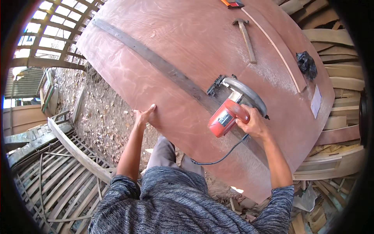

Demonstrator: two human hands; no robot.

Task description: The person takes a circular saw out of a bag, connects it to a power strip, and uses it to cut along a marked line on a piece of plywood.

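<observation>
My right hand (255,124) is wrapped round the handle of a red circular saw (224,119) with a grey metal guard. The saw rests on a large reddish plywood sheet (187,46), against a long dark straight bar (167,70) lying diagonally across it. Its black cord (220,160) loops toward my body. At the sheet's near left edge, my left hand (145,116) grips the rim, thumb on top and some fingers hidden below. The saw's blade cannot be seen.
A claw hammer (247,42) lies beyond the saw, beside a narrow wooden strip (276,48). An orange and black tool (233,3), a crumpled black plastic bag (307,65) and a pale paper (316,102) are also on the sheet. Curved timber pieces (341,70) are stacked at right; slatted frames (66,183) stand left.
</observation>
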